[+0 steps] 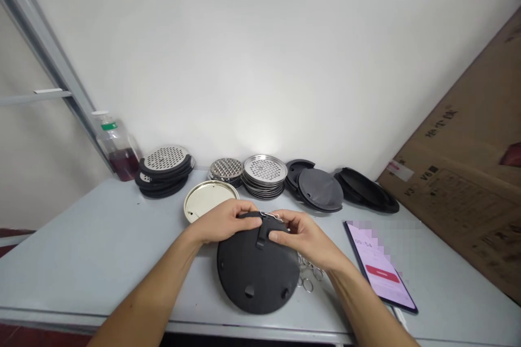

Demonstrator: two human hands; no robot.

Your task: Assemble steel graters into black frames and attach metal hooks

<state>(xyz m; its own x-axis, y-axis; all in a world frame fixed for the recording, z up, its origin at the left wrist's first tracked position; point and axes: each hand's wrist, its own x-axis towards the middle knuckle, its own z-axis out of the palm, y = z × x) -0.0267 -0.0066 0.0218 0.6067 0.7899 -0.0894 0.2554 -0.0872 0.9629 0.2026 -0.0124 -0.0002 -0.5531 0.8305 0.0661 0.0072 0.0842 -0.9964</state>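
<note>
A round black plastic disc (256, 276) with a few holes is tilted up at the table's front, held between both hands. My left hand (232, 220) grips its upper left edge, thumb flat on the face beside a short raised tab (261, 234). My right hand (299, 233) closes on the upper right edge, its thumb pressing near the same tab. A thin bent metal wire piece (270, 215) sits at the disc's top edge between the fingers; how it is attached I cannot tell. Several metal rings (308, 282) lie on the table behind the disc's right side.
A pale round metal plate (205, 200) lies behind my left hand. Along the wall stand perforated grater discs (266, 169), black discs (321, 188), black-rimmed graters (166, 160) and a bottle of dark liquid (123, 161). A phone (382, 271) and a cardboard box (468, 190) are at the right.
</note>
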